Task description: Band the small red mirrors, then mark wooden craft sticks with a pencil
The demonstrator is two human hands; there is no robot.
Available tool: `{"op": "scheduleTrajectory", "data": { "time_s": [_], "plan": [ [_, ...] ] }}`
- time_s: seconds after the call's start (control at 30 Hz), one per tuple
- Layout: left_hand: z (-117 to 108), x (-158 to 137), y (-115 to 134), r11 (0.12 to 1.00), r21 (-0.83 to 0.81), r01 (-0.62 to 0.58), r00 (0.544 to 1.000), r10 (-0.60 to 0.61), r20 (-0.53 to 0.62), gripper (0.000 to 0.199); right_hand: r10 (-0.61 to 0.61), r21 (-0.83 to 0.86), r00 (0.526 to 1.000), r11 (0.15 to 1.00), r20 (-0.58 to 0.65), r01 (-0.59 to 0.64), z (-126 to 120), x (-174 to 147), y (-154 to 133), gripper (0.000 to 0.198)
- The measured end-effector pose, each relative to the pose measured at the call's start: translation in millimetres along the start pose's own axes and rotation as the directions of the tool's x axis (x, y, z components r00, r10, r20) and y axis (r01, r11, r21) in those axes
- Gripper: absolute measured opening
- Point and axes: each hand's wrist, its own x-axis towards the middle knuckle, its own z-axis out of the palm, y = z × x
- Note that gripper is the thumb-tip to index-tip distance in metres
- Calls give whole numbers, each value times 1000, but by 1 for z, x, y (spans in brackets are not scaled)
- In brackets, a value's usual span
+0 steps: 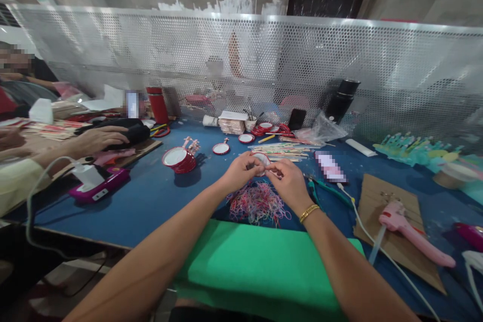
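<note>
Blue tabletop (143,211), two bare hands over its middle. Left hand (247,167): thumb and fingers closed on one white disc (261,158) with a red rim. Right hand (286,175): thumb and forefinger pinched together at the disc's near edge; probably a small piece between them, though the fingertips hide it.

Counts: one disc in hand; one stack of similar discs (178,159) to the left; two single discs farther off, one left of the hands (221,148), one straight beyond (246,138). One tangled heap of coloured strands (258,204) just below the fingers, nearer side. One layer of thin sticks (289,152) beyond.

Right side: two phones, one dark and upright (297,119), one lit and flat (331,167); one pair of green-handled pliers (334,192); one pink glue gun (411,236) on cardboard (372,193). Two flasks far back, red (157,105) and black (341,101).

In the way: both hands mask the disc's near part; forearms cross green cloth (264,261). Far left, a co-worker's hand (100,140).
</note>
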Motion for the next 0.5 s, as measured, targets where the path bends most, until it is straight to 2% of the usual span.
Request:
{"op": "scheduleTrajectory", "data": {
  "time_s": [0.07,0.23,0.37,0.43,0.5],
  "plan": [
    [0,0,1,1000,14,-17,1000,17,0,13,-4,-20,1000,1000,3,4,0,0,-1,8],
    [-2,-2,2,993,79,-92,996,91,22,10,30,96,1000,995,-2,-29,-1,0,-4,12],
    [-3,-3,3,990,128,-61,998,62,-6,10,44,143,998,989,-36,-38,-3,1,-5,14],
    [-3,-3,4,990,133,-48,999,50,-13,8,73,262,997,963,-11,-67,-3,1,-5,15],
    [-4,-3,4,988,148,-51,999,53,-8,8,116,441,991,888,66,-133,-3,0,-5,14]
  ]
}}
